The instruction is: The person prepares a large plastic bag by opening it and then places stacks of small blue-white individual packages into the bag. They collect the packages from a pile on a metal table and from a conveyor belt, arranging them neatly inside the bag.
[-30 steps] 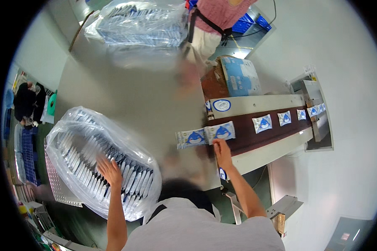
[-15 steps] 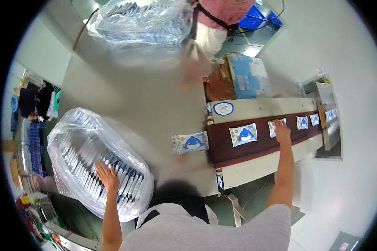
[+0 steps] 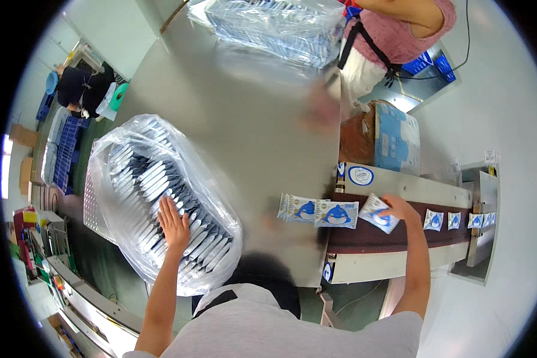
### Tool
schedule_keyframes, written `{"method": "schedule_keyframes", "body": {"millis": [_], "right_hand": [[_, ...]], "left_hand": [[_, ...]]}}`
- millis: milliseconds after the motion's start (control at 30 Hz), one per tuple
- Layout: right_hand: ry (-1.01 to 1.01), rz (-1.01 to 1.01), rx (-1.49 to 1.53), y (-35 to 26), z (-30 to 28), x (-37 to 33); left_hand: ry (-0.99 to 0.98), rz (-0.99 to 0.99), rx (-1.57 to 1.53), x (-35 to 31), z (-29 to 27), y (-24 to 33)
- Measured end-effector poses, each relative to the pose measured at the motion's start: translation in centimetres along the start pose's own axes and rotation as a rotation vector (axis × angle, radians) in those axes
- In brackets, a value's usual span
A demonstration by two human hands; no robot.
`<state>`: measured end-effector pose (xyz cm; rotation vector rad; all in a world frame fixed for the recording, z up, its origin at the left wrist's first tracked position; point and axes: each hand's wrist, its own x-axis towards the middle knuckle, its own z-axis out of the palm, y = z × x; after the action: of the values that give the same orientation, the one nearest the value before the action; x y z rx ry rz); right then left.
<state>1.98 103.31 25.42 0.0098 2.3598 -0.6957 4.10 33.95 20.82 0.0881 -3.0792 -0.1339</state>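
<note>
My left hand (image 3: 174,227) lies flat, fingers stretched out, on rows of upright packets (image 3: 155,179) inside a clear plastic bag (image 3: 221,206) at the left of the metal table. My right hand (image 3: 401,209) grips a white and blue packet (image 3: 378,216) with a cartoon whale on it, tilted over the dark conveyor belt (image 3: 370,241). Just left of it, a similar packet (image 3: 336,215) lies across the belt's end and overlaps another packet (image 3: 297,209) on the table. More packets (image 3: 434,220) lie spaced along the belt to the right.
The grey metal table (image 3: 262,131) spans the middle. Across it stands another clear bag (image 3: 274,33) full of packets, beside a person in a pink top (image 3: 394,39). A blue and white carton (image 3: 397,140) sits behind the conveyor. The belt passes through a wall opening (image 3: 486,221).
My right hand has drawn a packet left along the belt and tilted it. Two packets now overlap at the belt's end. The view has shifted; my left hand stays on the bagged packets.
</note>
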Motion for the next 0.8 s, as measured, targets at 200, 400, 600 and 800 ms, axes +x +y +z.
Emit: {"method": "schedule_keyframes", "body": {"millis": [200, 400, 600, 800], "right_hand": [[-0.18, -0.328, -0.071, -14.5, 6.0, 9.9], [-0.288, -0.181, -0.219, -17.3, 12.0, 11.9], [0.31, -0.23, -0.621, -21.1, 23.8, 2.9], [0.406, 0.12, -0.124, -24.5, 21.7, 6.2]], "left_hand": [[-0.003, -0.007, -0.037, 0.5, -0.1, 0.7], [0.02, -0.016, -0.074, 0.6, -0.5, 0.9], [-0.094, -0.084, -0.12, 0.6, -1.8, 0.6], [-0.032, -0.047, -0.28, 0.1, -1.9, -0.6]]}}
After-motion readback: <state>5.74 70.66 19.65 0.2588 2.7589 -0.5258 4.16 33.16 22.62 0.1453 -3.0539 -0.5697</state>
